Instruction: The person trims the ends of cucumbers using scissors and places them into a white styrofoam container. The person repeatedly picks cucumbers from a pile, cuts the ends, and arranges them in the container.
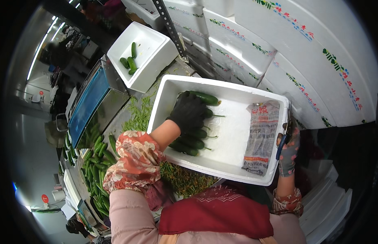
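Observation:
A white foam box lies before me, turned at a slant. Inside its left part is a row of green cucumbers, some with thin stems. My left hand, in a black glove, rests on the upper cucumbers; its fingertips are hidden, so its grip is unclear. A folded sheet of newspaper lies along the box's right inner wall. Outside that wall, my right hand, in a grey patterned glove, holds scissors with a dark blue handle against the rim.
Another foam box with several cucumbers stands at the upper left. Beside it is a metal-sided unit with a blue top. Cucumbers are heaped at lower left, with trimmings below the box. Stacked foam boxes rise behind.

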`<act>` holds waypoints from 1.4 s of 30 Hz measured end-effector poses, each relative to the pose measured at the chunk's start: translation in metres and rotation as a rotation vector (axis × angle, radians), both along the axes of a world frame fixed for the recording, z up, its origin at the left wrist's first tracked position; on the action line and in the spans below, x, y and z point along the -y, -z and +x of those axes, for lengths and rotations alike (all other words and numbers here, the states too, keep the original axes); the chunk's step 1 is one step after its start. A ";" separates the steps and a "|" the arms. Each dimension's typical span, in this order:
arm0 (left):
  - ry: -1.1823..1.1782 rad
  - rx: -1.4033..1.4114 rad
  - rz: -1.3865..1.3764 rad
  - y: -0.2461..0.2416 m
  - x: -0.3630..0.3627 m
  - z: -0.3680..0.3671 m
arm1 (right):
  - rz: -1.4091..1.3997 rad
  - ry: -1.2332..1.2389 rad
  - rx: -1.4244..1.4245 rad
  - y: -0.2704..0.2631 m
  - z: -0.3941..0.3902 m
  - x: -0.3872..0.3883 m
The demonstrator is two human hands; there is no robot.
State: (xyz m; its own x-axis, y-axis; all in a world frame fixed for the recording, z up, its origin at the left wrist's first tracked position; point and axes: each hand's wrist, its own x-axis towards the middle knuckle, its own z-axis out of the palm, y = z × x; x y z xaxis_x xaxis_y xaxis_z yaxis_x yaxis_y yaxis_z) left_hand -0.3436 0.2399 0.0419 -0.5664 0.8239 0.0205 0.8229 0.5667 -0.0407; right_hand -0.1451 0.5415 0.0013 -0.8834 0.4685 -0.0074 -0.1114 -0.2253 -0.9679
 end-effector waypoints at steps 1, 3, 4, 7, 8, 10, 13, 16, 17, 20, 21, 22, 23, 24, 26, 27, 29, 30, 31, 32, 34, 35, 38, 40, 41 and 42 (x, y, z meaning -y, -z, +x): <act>0.017 0.006 -0.042 0.000 0.000 -0.001 | -0.036 -0.033 -0.025 -0.005 -0.002 0.001; 0.070 -0.029 -0.110 -0.004 -0.001 -0.002 | 0.011 -0.032 0.025 -0.003 -0.002 -0.003; 0.100 -0.049 -0.143 -0.010 -0.002 -0.002 | 0.000 -0.022 0.048 0.000 -0.001 -0.005; -0.023 0.198 -0.363 -0.056 -0.014 -0.002 | -0.110 0.025 0.062 0.024 0.003 -0.010; -0.020 0.115 -0.149 -0.060 -0.009 -0.001 | -0.064 0.007 0.042 0.026 0.003 -0.011; -0.016 -0.049 0.274 -0.070 0.017 0.004 | 0.078 -0.024 -0.002 0.019 0.002 -0.010; -0.348 0.698 0.801 -0.069 0.064 0.003 | 0.384 -0.013 -0.088 -0.011 -0.005 -0.001; -0.321 0.912 1.163 -0.067 0.088 0.012 | 0.443 0.104 -0.150 -0.029 0.002 0.012; -0.324 1.019 1.247 -0.069 0.095 0.018 | 0.417 0.130 -0.175 -0.034 0.002 0.018; -0.472 1.717 1.723 -0.076 0.104 0.037 | -0.317 -0.262 -0.136 -0.063 0.012 0.029; -0.415 1.764 1.765 -0.071 0.111 0.042 | -0.369 -0.384 -0.149 -0.081 0.018 0.053; -0.359 1.799 1.813 -0.068 0.122 0.049 | -0.421 -0.517 -0.150 -0.098 0.022 0.080; -0.392 1.808 1.859 -0.069 0.127 0.055 | -0.604 -0.432 -0.059 -0.114 0.028 0.114; -0.420 1.824 1.899 -0.070 0.129 0.063 | -0.656 -0.546 0.075 -0.116 0.034 0.128; -0.440 1.803 1.908 -0.074 0.137 0.084 | -0.646 -0.863 -0.173 -0.101 0.040 0.167; -0.467 1.753 1.970 -0.073 0.143 0.098 | -0.397 -0.828 -0.186 -0.088 0.040 0.186; -0.535 1.663 2.085 -0.065 0.151 0.125 | 0.571 -0.625 -0.184 -0.072 0.040 0.215; -0.539 1.659 2.104 -0.063 0.155 0.140 | 0.565 -0.614 -0.200 -0.066 0.035 0.228; -0.540 1.708 2.173 -0.056 0.160 0.154 | 0.559 -0.604 -0.220 -0.065 0.027 0.240; -0.538 1.757 2.242 -0.045 0.166 0.169 | 0.451 -0.605 -0.181 -0.071 0.025 0.252; -0.809 1.677 2.348 -0.045 0.158 0.197 | 0.149 -0.645 -0.127 -0.061 0.023 0.269; -0.700 1.767 2.371 -0.034 0.158 0.207 | -0.055 -0.669 -0.112 -0.051 0.020 0.276; -0.490 1.839 2.362 -0.016 0.152 0.235 | -0.181 -0.762 -0.102 -0.027 0.016 0.289; -0.633 1.794 2.409 0.005 0.155 0.244 | 0.361 -0.709 -0.196 -0.022 0.016 0.293; -0.704 1.768 2.432 0.016 0.157 0.248 | 0.433 -0.710 -0.222 -0.027 0.018 0.295; -0.889 1.726 2.590 0.008 0.148 0.251 | -0.376 -0.900 0.120 -0.025 0.018 0.291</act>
